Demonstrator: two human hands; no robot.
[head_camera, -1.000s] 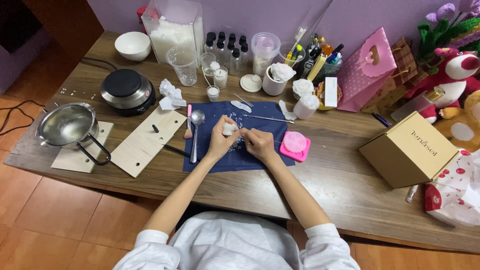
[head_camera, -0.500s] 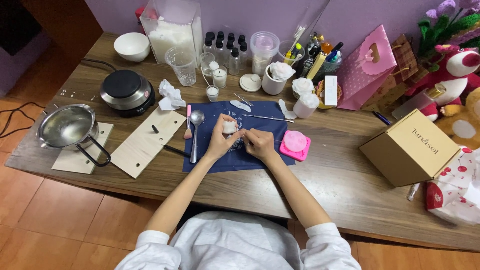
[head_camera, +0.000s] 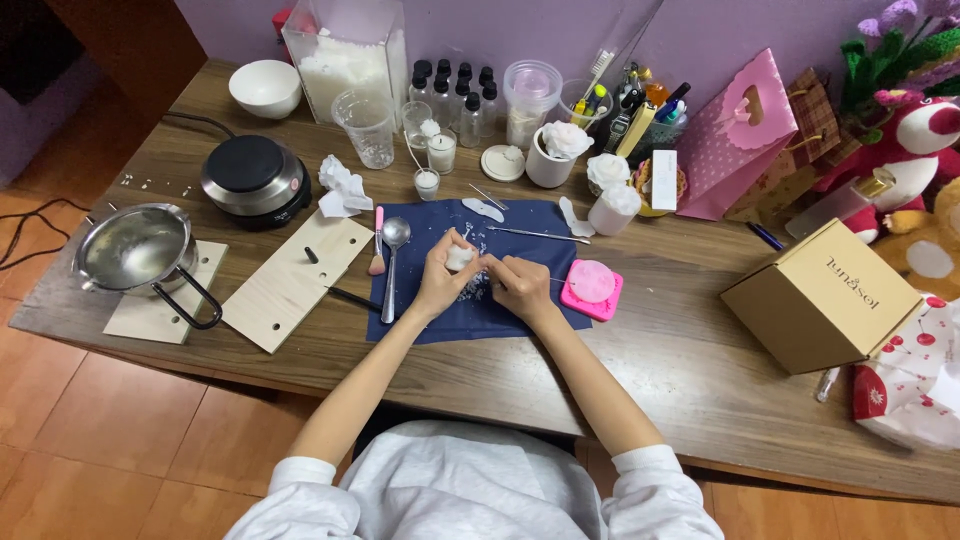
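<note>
Partly hidden small white piece (head_camera: 459, 258), left hand (head_camera: 440, 280), right hand (head_camera: 520, 285) touching

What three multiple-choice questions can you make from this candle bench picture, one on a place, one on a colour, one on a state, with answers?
1. Where does the metal spoon lie?
A. in the pot
B. on the blue cloth's left edge
C. in the cardboard box

2. What colour is the mould beside the right hand?
A. pink
B. green
C. black

3. What is the left hand doing?
A. resting flat
B. gripping the pot handle
C. holding a small white piece

Answers: 1 B, the spoon rests along the blue cloth; 2 A, the mould is bright pink; 3 C, the left hand's fingers close round the white piece.
</note>
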